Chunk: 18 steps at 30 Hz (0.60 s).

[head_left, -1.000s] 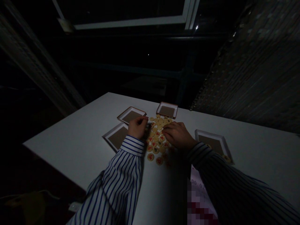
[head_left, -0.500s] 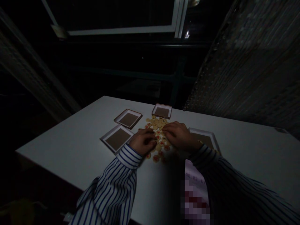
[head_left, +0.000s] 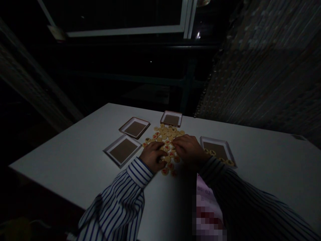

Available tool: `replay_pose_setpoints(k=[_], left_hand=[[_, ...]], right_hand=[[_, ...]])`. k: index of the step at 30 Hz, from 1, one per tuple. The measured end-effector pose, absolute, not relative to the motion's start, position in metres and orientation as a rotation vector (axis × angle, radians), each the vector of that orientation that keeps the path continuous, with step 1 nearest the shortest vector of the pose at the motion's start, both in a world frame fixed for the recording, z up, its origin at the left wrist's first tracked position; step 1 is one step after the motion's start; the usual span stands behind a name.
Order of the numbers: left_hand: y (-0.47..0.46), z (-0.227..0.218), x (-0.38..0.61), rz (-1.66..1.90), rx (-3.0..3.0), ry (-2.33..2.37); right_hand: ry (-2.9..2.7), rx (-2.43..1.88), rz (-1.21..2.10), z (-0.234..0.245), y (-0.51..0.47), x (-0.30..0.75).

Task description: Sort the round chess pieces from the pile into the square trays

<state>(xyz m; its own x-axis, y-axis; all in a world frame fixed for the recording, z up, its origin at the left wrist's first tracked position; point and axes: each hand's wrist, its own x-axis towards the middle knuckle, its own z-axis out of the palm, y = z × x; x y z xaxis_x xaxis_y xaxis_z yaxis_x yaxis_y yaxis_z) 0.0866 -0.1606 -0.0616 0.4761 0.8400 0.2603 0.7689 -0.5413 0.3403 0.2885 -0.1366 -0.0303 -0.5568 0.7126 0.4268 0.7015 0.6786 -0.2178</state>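
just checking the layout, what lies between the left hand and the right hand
In the head view, round pieces lie on the table between the left hand and the right hand, several with red markings.

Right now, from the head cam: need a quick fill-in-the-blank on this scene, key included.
The left hand and right hand are at round pieces marked in black and ____.
In all, ____ shallow trays show.
The tabletop is ____.
The sleeves are patterned with ____.

Missing: red; four; white; stripes.

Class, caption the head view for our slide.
Left hand and right hand at the round pieces, four trays nearby on a white table.
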Motion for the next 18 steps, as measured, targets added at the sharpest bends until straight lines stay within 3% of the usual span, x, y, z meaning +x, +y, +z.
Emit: replay_pose_setpoints(k=[18], left_hand=[[-0.1577, -0.0681, 0.0854, 0.607, 2.608, 1.352]], right_hand=[[-2.371, -1.053, 0.049, -0.0317, -0.1353, 0.2895]])
